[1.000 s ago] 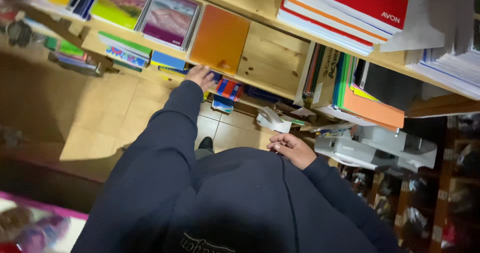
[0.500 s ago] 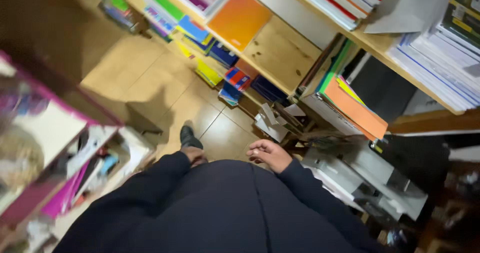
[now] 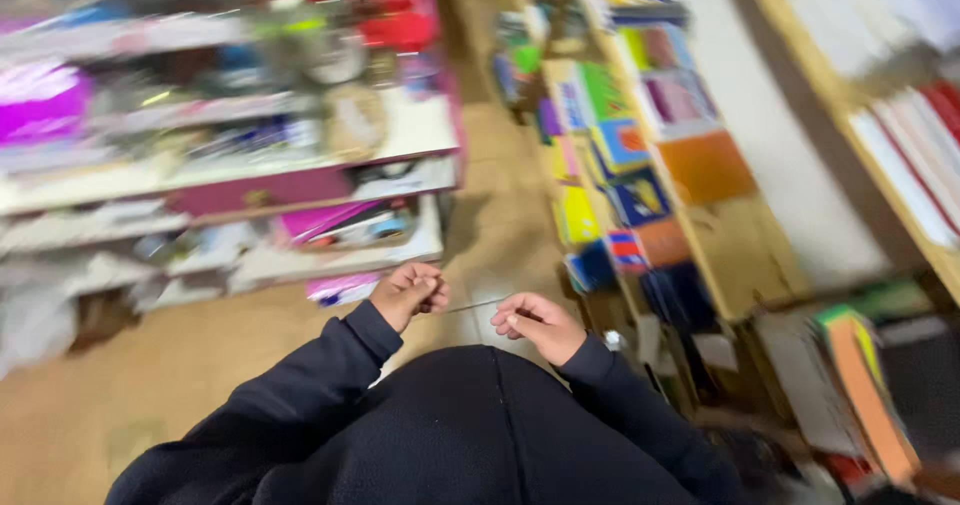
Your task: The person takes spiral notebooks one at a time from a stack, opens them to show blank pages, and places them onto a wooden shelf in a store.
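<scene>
Shelf units: two, a pink-edged rack (image 3: 300, 180) left, wooden shelves (image 3: 745, 265) right. Thin strand (image 3: 470, 307): one, stretched between both hands above the floor. Left hand (image 3: 408, 293): curled, pinching strand. Right hand (image 3: 535, 323): fingers bent, pinching its other end.

place: stationery shop | evidence: shelves (image 3: 700, 295) of notebooks (image 3: 705, 165), tiled aisle (image 3: 500, 235)

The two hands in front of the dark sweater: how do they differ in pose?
The left hand is curled into a loose fist with knuckles up, while the right hand lies flatter, fingers bent inward. The left hand sits higher in the head view and nearer the pink shelf unit; the right hand sits lower, nearer the wooden shelves of books. Both pinch opposite ends of one thin dark strand; blur hides what it is.
</scene>
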